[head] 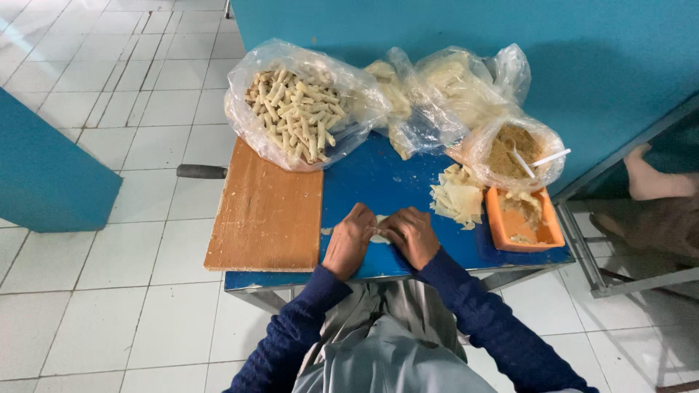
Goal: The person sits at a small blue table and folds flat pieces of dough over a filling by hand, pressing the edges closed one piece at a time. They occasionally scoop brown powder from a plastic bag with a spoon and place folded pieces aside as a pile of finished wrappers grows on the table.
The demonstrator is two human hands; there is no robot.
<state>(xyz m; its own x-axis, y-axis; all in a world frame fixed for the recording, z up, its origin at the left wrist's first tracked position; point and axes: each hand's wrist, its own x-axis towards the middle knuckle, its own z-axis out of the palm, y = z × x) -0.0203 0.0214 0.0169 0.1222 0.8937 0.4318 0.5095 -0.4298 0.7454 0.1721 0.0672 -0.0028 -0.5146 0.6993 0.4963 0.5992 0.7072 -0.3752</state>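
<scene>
The left hand (350, 240) and the right hand (412, 234) meet at the near edge of the blue worktop (378, 182), fingers curled down onto a small pale wrapper (379, 231) that lies flat between them. Both hands pinch at it with bent fingertips; most of the wrapper is hidden under the fingers, so only a thin, cream-coloured strip shows.

Left of the hands, a bare wooden board (266, 211) covers that end of the worktop. Behind it sits a wide, clear plastic bag (247, 80), open at the top and heaped with short beige rolls (295, 113). Beside it, at the back, crumpled clear bags (444, 87) hold more pale sheets. To the right, another clear bag (484, 145) holds brownish crumbly filling (510, 149) with two white utensil handles (542, 159) sticking out. In front of it stands an orange rectangular tray (502, 236) with some of the same filling. Between the tray and the right hand lies a loose stack of cream wrapper sheets (457, 196), just beside the tray.
</scene>
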